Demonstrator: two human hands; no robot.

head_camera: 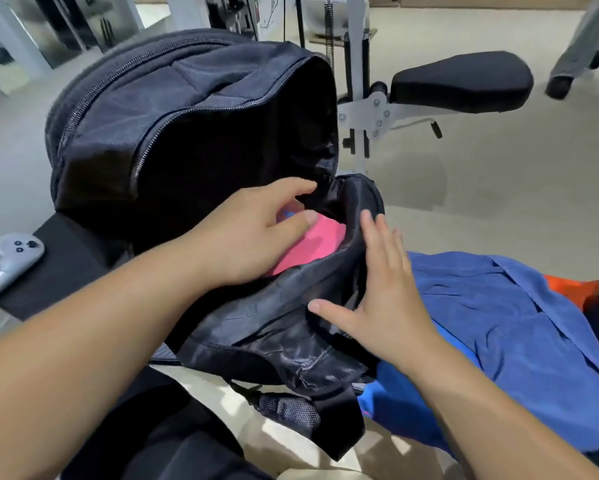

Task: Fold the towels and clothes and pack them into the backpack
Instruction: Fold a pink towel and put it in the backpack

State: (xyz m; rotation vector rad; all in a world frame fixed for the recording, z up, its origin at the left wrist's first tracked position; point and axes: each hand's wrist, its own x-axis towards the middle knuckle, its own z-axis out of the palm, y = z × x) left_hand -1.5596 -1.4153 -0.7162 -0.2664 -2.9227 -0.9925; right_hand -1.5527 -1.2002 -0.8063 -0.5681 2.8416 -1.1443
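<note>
On the black bench (66, 265), backpack (194, 133) half hides pink cloth (311, 247) under relaxed left hand (256, 237); right hand (388, 306) spread

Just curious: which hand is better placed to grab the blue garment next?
Probably the right hand: it is open by the black fabric backpack, beside the crumpled blue garment. The left hand touches the pink cloth inside.

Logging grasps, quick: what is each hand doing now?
Left hand: open, pressing the pink cloth into the backpack.
Right hand: open, flat against the backpack.
</note>
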